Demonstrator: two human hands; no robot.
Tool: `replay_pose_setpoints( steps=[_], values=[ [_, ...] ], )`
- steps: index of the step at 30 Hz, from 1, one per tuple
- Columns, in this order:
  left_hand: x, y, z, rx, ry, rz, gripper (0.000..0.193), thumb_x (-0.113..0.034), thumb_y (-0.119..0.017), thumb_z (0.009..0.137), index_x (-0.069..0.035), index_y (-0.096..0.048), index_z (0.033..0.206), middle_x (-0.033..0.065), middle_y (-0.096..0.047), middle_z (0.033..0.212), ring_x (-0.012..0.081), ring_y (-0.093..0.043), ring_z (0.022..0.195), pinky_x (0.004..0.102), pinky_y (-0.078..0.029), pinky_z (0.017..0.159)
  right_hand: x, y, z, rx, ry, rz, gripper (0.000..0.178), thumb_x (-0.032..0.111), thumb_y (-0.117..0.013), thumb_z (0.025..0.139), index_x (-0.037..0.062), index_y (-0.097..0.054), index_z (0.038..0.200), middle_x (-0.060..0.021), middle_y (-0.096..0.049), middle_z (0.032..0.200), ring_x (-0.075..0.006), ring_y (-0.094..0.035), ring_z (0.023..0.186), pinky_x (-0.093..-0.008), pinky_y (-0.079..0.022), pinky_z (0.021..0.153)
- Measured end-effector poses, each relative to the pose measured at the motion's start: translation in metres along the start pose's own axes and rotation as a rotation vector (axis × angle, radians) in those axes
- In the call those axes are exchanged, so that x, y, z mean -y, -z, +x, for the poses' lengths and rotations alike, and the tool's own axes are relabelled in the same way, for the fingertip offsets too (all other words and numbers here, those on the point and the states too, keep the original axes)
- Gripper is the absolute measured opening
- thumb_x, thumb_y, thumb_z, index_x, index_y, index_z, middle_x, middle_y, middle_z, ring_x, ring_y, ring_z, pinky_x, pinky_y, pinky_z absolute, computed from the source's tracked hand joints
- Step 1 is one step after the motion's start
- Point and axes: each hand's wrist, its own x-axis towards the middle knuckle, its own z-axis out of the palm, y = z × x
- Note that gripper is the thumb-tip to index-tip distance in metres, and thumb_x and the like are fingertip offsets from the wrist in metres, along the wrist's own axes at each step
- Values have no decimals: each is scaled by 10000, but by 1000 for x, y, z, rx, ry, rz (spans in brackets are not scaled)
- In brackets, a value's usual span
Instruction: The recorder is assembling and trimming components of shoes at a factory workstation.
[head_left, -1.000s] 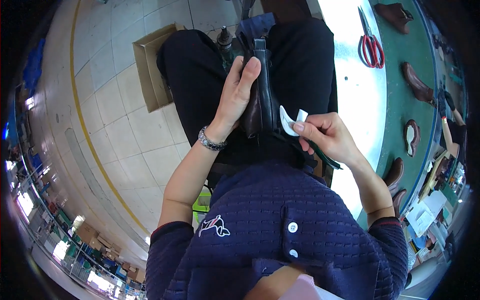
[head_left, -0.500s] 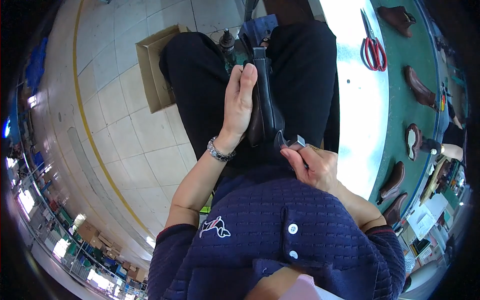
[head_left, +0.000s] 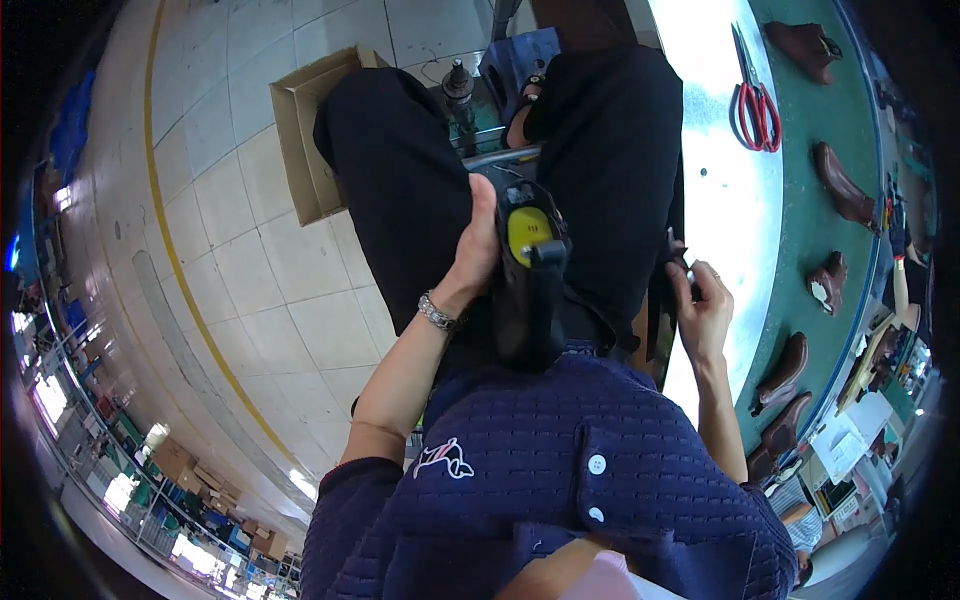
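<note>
A black leather shoe (head_left: 530,320) stands between my thighs, with the yellow-green top of a last showing in its opening. My left hand (head_left: 478,235) grips the shoe's left side, thumb uppermost; its other fingers are hidden behind the shoe. A short dark part near the opening is blurred. Off to the right, beside my thigh and the bench edge, my right hand (head_left: 703,300) is closed, fingertips pinched together. A small dark thing (head_left: 678,254) shows at those fingertips, too unclear to name.
Red-handled scissors (head_left: 758,115) lie on the pale metal bench (head_left: 725,200) at right. Beyond, several brown shoes (head_left: 845,188) rest on a green surface (head_left: 800,240). An open cardboard box (head_left: 305,160) is left of my knee; a metal post (head_left: 459,90) stands between my knees.
The shoe has turned so its opening and last top face up, and it has come nearer my body. My right hand has moved right, away from the shoe; the metal tool it held no longer shows clearly.
</note>
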Motion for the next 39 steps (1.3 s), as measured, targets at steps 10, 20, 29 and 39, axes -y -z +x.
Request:
replay_pose_setpoints(
  steps=[10, 20, 29, 39],
  values=[
    [-54, -52, -9, 144, -255, 422, 843, -746, -165, 908, -15, -585, 927, 27, -592, 853, 109, -538, 782, 253, -443, 764, -51, -6, 17, -199, 15, -340, 450, 68, -607, 909, 196, -564, 1338, -144, -541, 1207, -319, -576, 1070, -437, -514, 876],
    [-98, -38, 12, 550, -95, -600, 798, -648, -390, 925, 21, -422, 1359, 212, -544, 1252, 337, -526, 1187, 458, -409, 1047, 84, -40, 47, 295, 540, 736, 1019, 253, -885, 617, 53, -348, 1459, -208, -425, 1426, -385, -450, 1295, -424, -371, 1078],
    [-97, -31, 8, 390, -117, -797, 476, -372, -335, 1032, -44, -507, 1332, 138, -601, 1271, 267, -608, 1128, 415, -485, 987, 123, -34, 69, 394, 248, 925, 799, 385, -758, 802, -58, -430, 1381, -188, -672, 1052, -215, -663, 951, -312, -512, 844],
    [-113, -30, -40, -188, -196, -287, 647, -528, -491, 956, -26, -470, 1363, 126, -571, 1303, 218, -574, 1141, 360, -444, 1001, 88, 10, 108, 313, 301, 761, 290, 225, -667, 898, 3, -687, 1083, -85, -700, 795, -128, -646, 698, -292, -506, 650]
  ],
)
